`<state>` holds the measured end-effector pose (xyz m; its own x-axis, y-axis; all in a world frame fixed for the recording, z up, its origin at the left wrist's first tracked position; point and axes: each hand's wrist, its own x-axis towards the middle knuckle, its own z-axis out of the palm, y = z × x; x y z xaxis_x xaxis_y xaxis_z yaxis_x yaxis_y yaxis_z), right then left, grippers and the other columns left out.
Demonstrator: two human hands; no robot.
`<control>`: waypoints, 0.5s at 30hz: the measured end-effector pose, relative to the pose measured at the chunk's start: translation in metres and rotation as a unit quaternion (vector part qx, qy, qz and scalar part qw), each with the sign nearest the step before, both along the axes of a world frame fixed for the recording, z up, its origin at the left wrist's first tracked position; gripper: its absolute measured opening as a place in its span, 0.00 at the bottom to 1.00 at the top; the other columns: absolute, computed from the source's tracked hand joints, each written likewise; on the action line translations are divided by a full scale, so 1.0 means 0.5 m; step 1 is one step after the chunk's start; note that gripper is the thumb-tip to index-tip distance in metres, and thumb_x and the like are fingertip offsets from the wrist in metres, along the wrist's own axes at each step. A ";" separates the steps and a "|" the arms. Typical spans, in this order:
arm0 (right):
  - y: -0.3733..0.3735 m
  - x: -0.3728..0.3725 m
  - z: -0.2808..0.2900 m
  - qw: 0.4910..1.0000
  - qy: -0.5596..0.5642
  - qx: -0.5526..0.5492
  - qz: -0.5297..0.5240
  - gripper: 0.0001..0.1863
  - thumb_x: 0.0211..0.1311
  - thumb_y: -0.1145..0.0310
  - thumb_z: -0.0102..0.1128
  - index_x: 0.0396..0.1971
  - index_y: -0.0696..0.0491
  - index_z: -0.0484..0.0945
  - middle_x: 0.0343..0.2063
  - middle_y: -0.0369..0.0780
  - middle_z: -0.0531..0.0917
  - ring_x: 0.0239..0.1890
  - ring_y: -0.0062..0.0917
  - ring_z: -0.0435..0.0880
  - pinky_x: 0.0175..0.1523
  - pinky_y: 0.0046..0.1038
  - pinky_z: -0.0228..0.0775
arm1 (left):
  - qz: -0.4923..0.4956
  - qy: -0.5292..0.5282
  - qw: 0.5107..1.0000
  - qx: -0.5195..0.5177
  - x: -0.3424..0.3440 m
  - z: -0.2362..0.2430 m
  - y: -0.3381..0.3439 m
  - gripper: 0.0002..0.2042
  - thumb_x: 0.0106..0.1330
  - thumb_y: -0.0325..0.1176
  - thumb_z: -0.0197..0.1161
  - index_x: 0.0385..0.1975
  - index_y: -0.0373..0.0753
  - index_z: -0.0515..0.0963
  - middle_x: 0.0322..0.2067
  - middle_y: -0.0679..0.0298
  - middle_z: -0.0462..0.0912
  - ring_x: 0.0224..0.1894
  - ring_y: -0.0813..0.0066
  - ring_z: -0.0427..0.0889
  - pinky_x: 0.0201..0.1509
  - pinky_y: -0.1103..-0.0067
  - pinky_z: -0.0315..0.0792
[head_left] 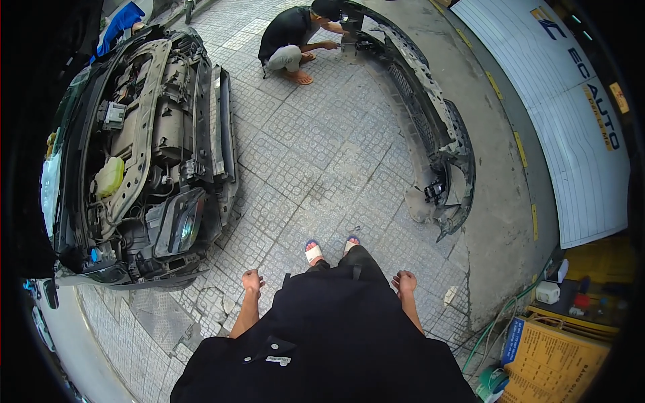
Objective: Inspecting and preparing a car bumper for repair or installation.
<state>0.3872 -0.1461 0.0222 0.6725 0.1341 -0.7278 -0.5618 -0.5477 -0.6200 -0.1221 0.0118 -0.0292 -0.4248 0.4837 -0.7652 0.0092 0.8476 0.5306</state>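
My left hand [252, 281] hangs low at my side with its fingers loosely curled and nothing visible in it. On the other side my right hand [404, 283] hangs the same way, fingers curled in, no object showing. Neither hand touches anything. Nearest to the left hand is the front of a dark car with its engine bay [141, 134] exposed and a headlight [178, 225] in place. A detached black bumper [430, 111] lies on the paving ahead to the right. At its far end another person [289, 43] squats, with hands at the bumper.
Patterned paving tiles [306, 161] stretch between car and bumper. To the right are a concrete strip [497, 188] and a white panel [551, 101]. A yellow sign board [551, 363], a green hose [494, 329] and a shelf of small items [578, 302] stand at the lower right.
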 end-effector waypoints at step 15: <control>0.025 0.014 0.008 0.999 0.000 -0.037 0.015 0.09 0.62 0.72 0.55 0.40 0.58 0.74 0.31 0.41 0.80 0.30 0.29 0.84 0.32 0.31 0.81 | 0.012 -0.033 0.999 -0.013 0.040 -0.023 0.014 0.16 0.67 0.37 0.55 0.49 0.33 0.71 0.37 0.57 0.78 0.34 0.66 0.81 0.31 0.71 0.79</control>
